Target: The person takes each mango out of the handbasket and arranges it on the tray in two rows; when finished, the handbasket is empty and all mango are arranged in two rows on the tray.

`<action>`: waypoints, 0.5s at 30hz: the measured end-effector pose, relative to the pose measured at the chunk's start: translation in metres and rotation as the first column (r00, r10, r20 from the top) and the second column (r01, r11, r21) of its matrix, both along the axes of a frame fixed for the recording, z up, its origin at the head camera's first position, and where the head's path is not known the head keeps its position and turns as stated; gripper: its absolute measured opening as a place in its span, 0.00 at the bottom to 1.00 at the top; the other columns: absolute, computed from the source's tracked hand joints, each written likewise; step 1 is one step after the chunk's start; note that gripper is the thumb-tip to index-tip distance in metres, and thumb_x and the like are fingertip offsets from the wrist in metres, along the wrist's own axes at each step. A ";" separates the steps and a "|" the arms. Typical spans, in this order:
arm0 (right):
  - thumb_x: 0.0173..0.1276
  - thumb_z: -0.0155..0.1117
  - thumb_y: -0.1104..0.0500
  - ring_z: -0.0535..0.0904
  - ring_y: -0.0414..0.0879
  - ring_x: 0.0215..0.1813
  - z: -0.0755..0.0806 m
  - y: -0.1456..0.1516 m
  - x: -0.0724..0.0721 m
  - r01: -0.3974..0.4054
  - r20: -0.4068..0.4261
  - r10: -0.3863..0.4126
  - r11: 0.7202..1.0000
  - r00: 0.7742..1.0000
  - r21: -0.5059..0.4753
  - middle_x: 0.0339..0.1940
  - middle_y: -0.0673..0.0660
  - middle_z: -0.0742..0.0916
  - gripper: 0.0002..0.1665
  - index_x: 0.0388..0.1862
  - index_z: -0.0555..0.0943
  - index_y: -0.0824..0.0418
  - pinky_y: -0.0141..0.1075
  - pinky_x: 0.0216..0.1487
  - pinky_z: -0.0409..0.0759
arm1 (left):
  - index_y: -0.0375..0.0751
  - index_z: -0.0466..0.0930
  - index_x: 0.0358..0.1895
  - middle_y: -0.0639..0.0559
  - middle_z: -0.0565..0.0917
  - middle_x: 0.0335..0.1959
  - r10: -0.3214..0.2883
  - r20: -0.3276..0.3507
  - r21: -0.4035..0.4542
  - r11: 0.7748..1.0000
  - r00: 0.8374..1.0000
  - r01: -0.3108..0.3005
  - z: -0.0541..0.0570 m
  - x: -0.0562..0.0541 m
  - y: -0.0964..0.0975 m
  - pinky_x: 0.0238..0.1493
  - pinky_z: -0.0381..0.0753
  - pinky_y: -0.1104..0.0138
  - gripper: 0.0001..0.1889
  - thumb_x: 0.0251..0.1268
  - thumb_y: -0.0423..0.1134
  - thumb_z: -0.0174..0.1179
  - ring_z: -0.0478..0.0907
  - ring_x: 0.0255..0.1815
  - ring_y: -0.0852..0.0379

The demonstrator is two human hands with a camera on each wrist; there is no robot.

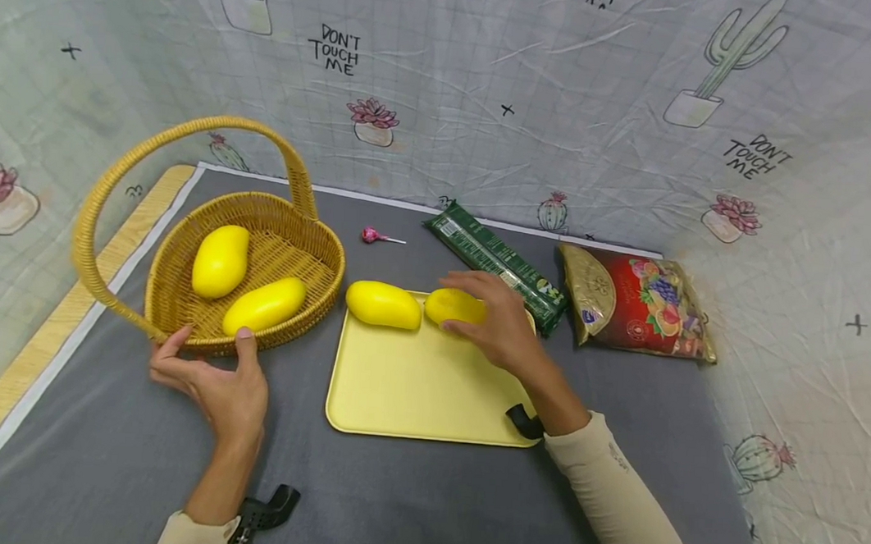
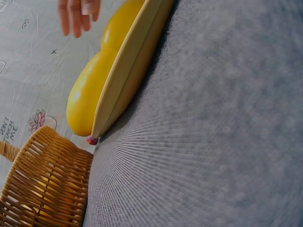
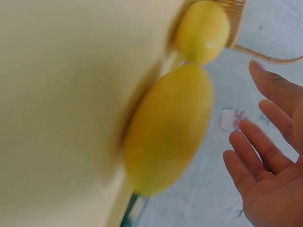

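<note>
At the left, my left hand point(image 1: 215, 384) grips the near rim of a wicker basket point(image 1: 318, 253), its thumb and fingers spread apart along the edge. Inside lie two yellow mangoes, one mango point(image 1: 220, 261) behind the other mango point(image 1: 264, 305). My right hand point(image 1: 498, 320) hovers over a mango point(image 1: 452, 306) at the far edge of a pale yellow tray point(image 1: 422, 386). In the right wrist view, relaxed fingers point(image 3: 253, 151) stand apart from the mango point(image 3: 170, 130). Another mango point(image 1: 383, 305) rests left of it on the tray. The left wrist view leaves out my left hand.
Behind the tray lie a wrapped lollipop point(image 1: 372, 235) and a long green packet point(image 1: 498, 259). A red and gold bag with a fruit picture point(image 1: 637, 303) lies at the right. The basket's tall handle point(image 1: 192, 125) arches upward. Printed cloth point(image 1: 446, 75) hangs behind the grey tabletop.
</note>
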State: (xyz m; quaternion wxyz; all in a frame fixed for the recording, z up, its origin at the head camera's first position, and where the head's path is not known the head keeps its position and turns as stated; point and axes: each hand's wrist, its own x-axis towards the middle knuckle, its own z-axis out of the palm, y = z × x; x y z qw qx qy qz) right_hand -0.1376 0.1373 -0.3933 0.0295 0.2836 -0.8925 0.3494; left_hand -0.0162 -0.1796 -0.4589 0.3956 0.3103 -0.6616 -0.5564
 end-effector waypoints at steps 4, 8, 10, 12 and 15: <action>0.60 0.85 0.57 0.77 0.53 0.74 0.011 -0.015 0.001 -0.037 -0.036 0.035 0.998 0.999 -0.053 0.70 0.53 0.85 0.34 0.67 0.86 0.53 0.53 0.74 0.74 | 0.46 0.60 0.67 0.49 0.49 0.76 0.005 0.004 -0.002 1.000 1.000 -0.005 0.000 0.001 0.000 0.82 0.47 0.63 0.29 0.70 0.41 0.68 0.45 0.84 0.61; 0.59 0.85 0.55 0.78 0.50 0.73 0.019 -0.034 0.001 -0.076 -0.050 0.071 0.992 0.996 -0.105 0.69 0.50 0.86 0.35 0.66 0.86 0.51 0.50 0.73 0.75 | 0.47 0.60 0.67 0.49 0.49 0.76 0.002 0.002 -0.003 1.000 1.000 -0.002 0.000 0.001 0.000 0.81 0.48 0.63 0.30 0.70 0.41 0.68 0.45 0.84 0.61; 0.59 0.85 0.54 0.78 0.48 0.73 0.024 -0.044 0.001 -0.101 -0.058 0.094 0.988 0.994 -0.121 0.68 0.50 0.86 0.35 0.67 0.86 0.50 0.49 0.73 0.76 | 0.47 0.60 0.67 0.49 0.50 0.75 0.002 0.001 -0.004 1.000 1.000 -0.002 0.000 0.001 0.000 0.81 0.48 0.63 0.30 0.70 0.41 0.68 0.45 0.84 0.61; 0.59 0.85 0.53 0.78 0.47 0.73 0.027 -0.054 0.000 -0.125 -0.063 0.118 0.983 0.991 -0.131 0.68 0.49 0.86 0.35 0.67 0.86 0.49 0.48 0.73 0.76 | 0.47 0.61 0.67 0.49 0.50 0.74 0.002 0.001 -0.008 1.000 1.000 -0.002 0.000 0.002 0.000 0.81 0.48 0.63 0.29 0.70 0.41 0.68 0.45 0.84 0.61; 0.58 0.86 0.52 0.78 0.46 0.72 0.032 -0.069 0.000 -0.164 -0.075 0.155 0.975 0.985 -0.146 0.67 0.49 0.87 0.36 0.67 0.86 0.49 0.46 0.73 0.75 | 0.47 0.61 0.67 0.49 0.50 0.74 -0.001 0.003 -0.009 1.000 1.000 0.001 0.002 0.002 0.001 0.80 0.48 0.62 0.29 0.70 0.42 0.68 0.45 0.84 0.61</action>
